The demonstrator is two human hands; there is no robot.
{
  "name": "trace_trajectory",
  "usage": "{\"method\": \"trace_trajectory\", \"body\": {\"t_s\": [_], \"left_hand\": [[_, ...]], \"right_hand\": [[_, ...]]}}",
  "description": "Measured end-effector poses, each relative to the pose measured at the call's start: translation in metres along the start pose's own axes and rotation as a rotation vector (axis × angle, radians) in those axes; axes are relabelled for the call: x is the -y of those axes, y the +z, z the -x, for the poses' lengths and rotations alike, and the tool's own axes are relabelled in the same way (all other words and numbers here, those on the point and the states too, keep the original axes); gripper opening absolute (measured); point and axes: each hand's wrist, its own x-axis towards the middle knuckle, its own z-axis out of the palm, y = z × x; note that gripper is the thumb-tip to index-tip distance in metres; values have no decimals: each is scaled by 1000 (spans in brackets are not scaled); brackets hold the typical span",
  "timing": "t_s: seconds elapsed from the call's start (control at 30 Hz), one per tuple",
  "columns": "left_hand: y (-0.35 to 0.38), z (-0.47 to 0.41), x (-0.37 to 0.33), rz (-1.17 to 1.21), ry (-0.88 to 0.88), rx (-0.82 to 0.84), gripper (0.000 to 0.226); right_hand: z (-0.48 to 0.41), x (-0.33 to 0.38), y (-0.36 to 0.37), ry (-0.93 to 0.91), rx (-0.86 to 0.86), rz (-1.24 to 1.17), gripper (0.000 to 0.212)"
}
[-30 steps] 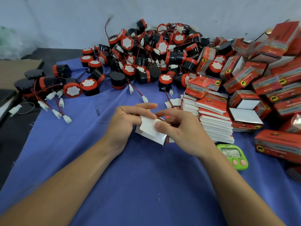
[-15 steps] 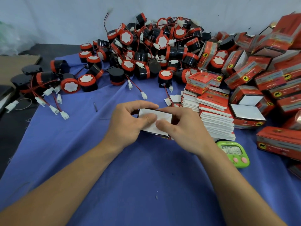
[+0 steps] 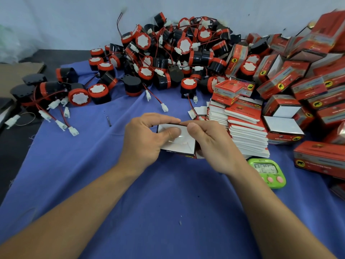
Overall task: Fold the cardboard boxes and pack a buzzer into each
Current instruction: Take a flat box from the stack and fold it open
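Both hands hold one small cardboard box [image 3: 183, 144] above the blue cloth, its white inside facing me and a red printed edge at the bottom. My left hand [image 3: 147, 139] grips its left side with the thumb pressed on the white panel. My right hand [image 3: 211, 144] pinches its top right edge. A big heap of black and red buzzers [image 3: 168, 58] with red wires and white plugs lies behind. A stack of flat unfolded boxes [image 3: 246, 133] sits just right of my hands.
Folded red boxes [image 3: 298, 75] pile up at the right, some open with white insides. A green timer [image 3: 267, 172] lies by my right wrist. Loose buzzers [image 3: 78, 97] and plugs spread at the left. A blue cloth [image 3: 149, 202] covers the table; brown cardboard [image 3: 16, 71] lies far left.
The box has gone from a loose flap held low to an opened-out shape. My left thumb now presses on its white inner panel, and both hands sit slightly higher.
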Motion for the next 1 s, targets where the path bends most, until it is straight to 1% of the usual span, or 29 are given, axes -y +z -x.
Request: {"method": "trace_trajectory", "body": {"t_s": [0.1,0.17,0.3,0.37,0.43,0.6,0.7,0.8,0.93,1.0], "left_hand": [[-1,-1,-1,18,-19,4,19],[-2,-1,-2,34,-37,42,18],[-6,-4,-7,118,-60,195,26],[-9,-5,-8,100,-44,242,33],[-10,-5,-8,43,-22,225,32],[-3,1,-7,-8,-39,95,27],[0,3,-8,-56,-69,63,24],[2,3,-8,-43,-133,37,23],[2,3,-11,3,-191,57,23],[1,0,-12,105,-213,118,17]], "right_hand": [[1,2,0,-36,35,4,35],[2,1,-1,-27,30,-8,30],[3,2,-1,-16,-27,5,30],[4,3,-1,-23,-32,12,31],[4,4,0,-35,-25,21,33],[3,7,2,-34,-15,37,49],[4,10,4,-47,-15,53,48],[5,12,7,-63,-22,72,46],[5,13,9,-51,-39,67,49],[4,12,7,-46,-76,69,51]]}}
